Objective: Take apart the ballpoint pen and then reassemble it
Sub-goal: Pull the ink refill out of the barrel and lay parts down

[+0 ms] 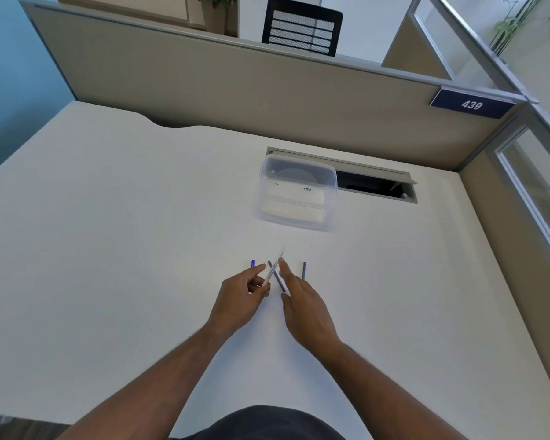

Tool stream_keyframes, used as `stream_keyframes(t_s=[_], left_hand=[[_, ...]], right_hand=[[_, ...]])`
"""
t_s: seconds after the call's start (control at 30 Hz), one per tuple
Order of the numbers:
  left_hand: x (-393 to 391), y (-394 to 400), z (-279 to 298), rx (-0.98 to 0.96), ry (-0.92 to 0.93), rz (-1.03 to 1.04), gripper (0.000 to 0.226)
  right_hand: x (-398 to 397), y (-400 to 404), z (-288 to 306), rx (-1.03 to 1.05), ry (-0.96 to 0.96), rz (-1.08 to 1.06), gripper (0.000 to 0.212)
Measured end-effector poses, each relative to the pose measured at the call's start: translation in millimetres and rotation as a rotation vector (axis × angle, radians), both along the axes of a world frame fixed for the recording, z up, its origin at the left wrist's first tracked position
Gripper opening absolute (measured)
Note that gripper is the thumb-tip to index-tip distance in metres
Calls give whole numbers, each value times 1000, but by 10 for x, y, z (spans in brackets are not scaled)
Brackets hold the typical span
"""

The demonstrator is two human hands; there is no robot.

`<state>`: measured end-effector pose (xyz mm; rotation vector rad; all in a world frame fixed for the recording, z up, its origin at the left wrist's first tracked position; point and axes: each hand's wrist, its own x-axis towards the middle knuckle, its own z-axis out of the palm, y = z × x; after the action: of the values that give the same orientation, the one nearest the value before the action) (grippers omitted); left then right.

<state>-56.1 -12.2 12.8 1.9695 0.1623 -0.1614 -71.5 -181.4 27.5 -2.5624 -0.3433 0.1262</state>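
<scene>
My left hand (240,295) pinches a thin clear pen barrel (273,269) that points up and away toward the right. My right hand (302,300) lies flat beside it with fingers extended; its fingertip touches the barrel's upper part. A dark thin pen part (278,279) lies on the white desk between the two hands, crossing under the barrel. A small blue cap (253,263) rests just left of my left fingertips. Another dark pen part (304,270) lies to the right of my right hand.
A clear plastic box (296,192) sits on the white desk (108,249) beyond the pen parts. Behind it is an open cable slot (375,185). A beige partition (235,87) bounds the back and right of the desk.
</scene>
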Motion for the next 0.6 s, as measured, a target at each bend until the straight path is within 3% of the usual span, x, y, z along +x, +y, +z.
stream_keyframes(t_s=[0.23, 0.6], left_hand=[[14, 168, -64, 54, -14, 150, 41], [76, 379, -206, 72, 4, 283, 36]], right_hand=[[257, 83, -150, -76, -21, -152, 27], [517, 258, -221, -152, 84, -248, 15]])
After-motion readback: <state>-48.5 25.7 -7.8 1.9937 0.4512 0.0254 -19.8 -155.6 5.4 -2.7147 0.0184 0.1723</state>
